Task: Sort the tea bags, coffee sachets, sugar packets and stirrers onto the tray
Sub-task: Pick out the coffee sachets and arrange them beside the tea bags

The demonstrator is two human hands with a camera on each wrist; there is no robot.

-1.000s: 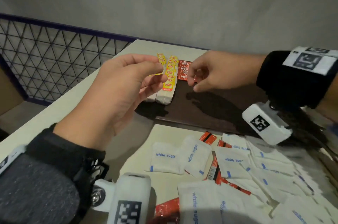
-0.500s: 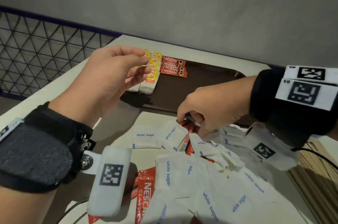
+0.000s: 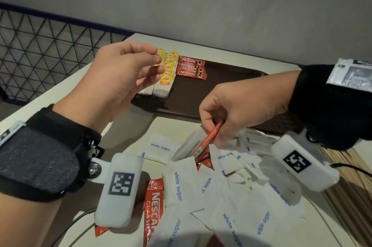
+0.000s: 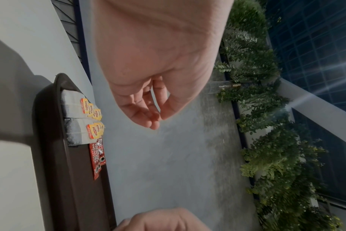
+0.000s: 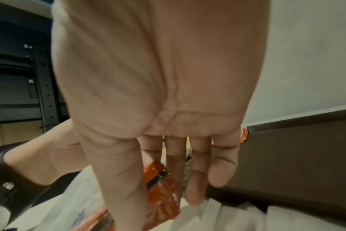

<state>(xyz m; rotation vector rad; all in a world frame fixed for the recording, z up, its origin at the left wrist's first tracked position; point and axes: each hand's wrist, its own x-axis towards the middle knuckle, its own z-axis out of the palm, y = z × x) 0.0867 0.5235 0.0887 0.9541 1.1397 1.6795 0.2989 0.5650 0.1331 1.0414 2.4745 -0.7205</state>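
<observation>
My right hand [image 3: 215, 128] pinches a red coffee sachet [image 3: 209, 138] and holds it tilted just above the pile of white sugar packets [image 3: 221, 186]; in the right wrist view the coffee sachet [image 5: 162, 187] lies between thumb and fingers. My left hand [image 3: 159, 65] hovers over the left end of the brown tray [image 3: 231, 85], fingertips curled against the thumb, and the left wrist view shows nothing in the left hand [image 4: 158, 117]. On the tray lie two rows of tea bags [image 3: 163, 85] with yellow tags and, beside them, stacked coffee sachets [image 3: 190, 67].
More red coffee sachets [image 3: 154, 206] lie among and under the sugar packets near me. Wooden stirrers [image 3: 352, 186] lie at the right edge of the table. A wire mesh fence [image 3: 40, 55] stands to the left, a grey wall behind the tray.
My right hand has come back from the coffee stack on the tray to the pile and taken up a red sachet. My left hand stays hovering over the tea bags.
</observation>
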